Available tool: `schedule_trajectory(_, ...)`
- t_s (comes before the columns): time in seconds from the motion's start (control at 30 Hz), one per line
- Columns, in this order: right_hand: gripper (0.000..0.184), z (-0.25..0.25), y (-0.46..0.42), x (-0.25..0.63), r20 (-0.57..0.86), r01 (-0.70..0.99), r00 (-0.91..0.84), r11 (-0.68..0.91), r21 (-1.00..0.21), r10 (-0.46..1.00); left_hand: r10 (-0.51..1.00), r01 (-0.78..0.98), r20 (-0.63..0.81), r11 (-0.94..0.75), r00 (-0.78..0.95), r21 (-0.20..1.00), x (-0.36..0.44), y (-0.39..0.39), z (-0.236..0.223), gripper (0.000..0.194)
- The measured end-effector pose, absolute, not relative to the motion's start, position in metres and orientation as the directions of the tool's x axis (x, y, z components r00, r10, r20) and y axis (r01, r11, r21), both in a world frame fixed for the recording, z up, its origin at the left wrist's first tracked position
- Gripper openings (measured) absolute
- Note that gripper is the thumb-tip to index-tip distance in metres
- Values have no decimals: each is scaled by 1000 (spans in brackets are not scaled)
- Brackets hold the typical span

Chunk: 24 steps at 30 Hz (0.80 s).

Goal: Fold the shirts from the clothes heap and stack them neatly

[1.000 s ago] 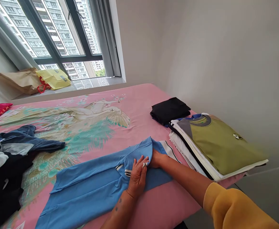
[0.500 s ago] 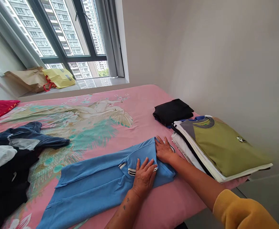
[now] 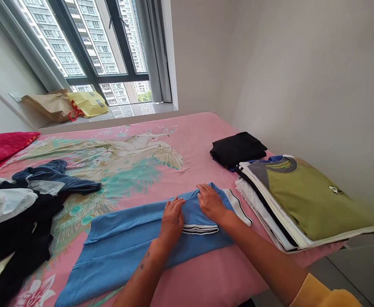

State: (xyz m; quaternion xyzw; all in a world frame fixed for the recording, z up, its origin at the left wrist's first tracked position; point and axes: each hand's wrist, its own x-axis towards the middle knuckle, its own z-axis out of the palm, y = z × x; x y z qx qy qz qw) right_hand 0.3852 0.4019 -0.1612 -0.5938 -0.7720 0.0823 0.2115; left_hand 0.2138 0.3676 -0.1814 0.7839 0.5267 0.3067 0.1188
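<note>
A blue shirt [image 3: 129,238] lies spread lengthwise on the bed, its sides folded inward. One sleeve, with a white and black striped cuff, is laid across its body, and the striped collar is toward the right. My left hand [image 3: 172,217] rests on the shirt left of the cuff, palm down with fingers stretched out. On the upper edge, near the shoulder, my right hand [image 3: 210,202] lies flat with its fingers extended. Both hands touch the cloth without gripping it.
Right of the shirt stands a stack of folded shirts with an olive one [image 3: 314,200] on top. Behind it sits folded black clothing [image 3: 238,149]. Jeans [image 3: 62,177] and black and white garments [image 3: 17,221] lie loosely at left. Bags [image 3: 87,103] rest on the windowsill.
The sleeve's striped cuff now lies flat and straight across the shirt. My left hand has moved left off the cuff, and my right hand has shifted slightly left, uncovering the collar.
</note>
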Motion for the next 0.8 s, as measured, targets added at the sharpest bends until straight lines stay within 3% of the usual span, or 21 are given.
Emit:
schedule_trajectory(0.1,48,-178,404,360,126,864,-296,322,-388,947,950,860,210,-302,233,411,194,382,-192,38)
schedule_trajectory(0.2,54,-199,414,364,43,885,-311,306,-351,950,967,910,113,-253,228,329,187,384,-207,49)
schedule_trajectory(0.33,63,-219,429,396,-12,958,-143,135,-254,990,970,916,105,-243,221,319,190,376,-214,55)
schedule_trajectory(0.47,64,-224,436,409,-67,987,-95,85,-134,993,964,888,113,-266,241,376,178,367,-200,53)
schedule_trajectory(0.57,62,-218,428,403,-67,990,-63,54,-127,996,953,883,131,-303,273,360,143,356,-190,54)
schedule_trajectory(0.8,54,-196,395,355,38,939,-261,262,-221,965,986,975,106,-143,126,170,40,352,-195,50)
